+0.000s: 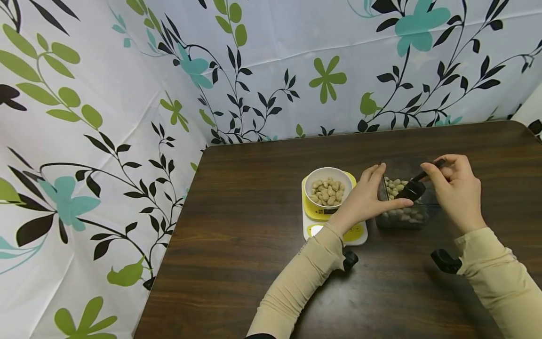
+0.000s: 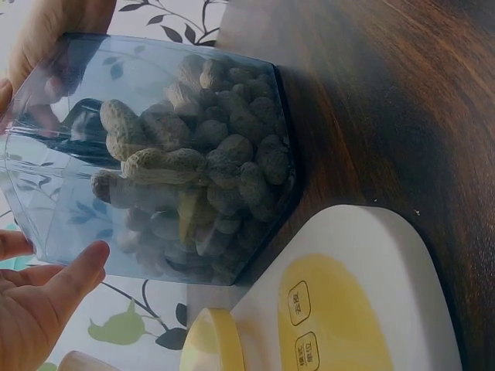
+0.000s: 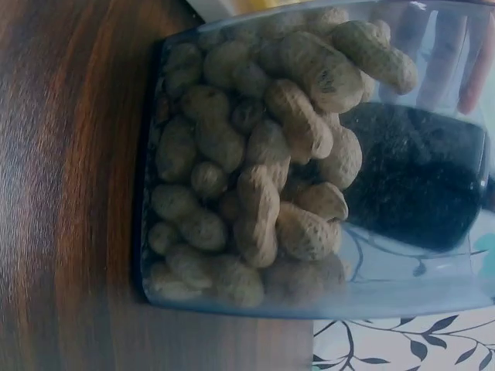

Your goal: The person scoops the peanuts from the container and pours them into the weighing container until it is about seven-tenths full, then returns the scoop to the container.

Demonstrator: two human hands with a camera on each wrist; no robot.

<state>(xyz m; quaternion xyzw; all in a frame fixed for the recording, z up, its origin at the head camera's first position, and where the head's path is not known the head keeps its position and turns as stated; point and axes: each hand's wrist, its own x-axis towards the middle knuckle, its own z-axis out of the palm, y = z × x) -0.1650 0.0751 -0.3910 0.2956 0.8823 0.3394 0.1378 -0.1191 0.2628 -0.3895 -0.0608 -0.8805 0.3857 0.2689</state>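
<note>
A clear plastic box filled partway with unshelled peanuts stands on the table. My left hand holds its left side, the thumb along the near rim and the fingers toward the far corner. My right hand grips the handle of a black scoop. The scoop's head is inside the box, against the peanuts, as the right wrist view also shows through the wall. To the left of the box, a white bowl of peanuts sits on a yellow and white kitchen scale.
The dark wooden table spreads left of the scale and toward me. Behind it hangs a white curtain with a leaf pattern. A black wrist mount juts from the right sleeve.
</note>
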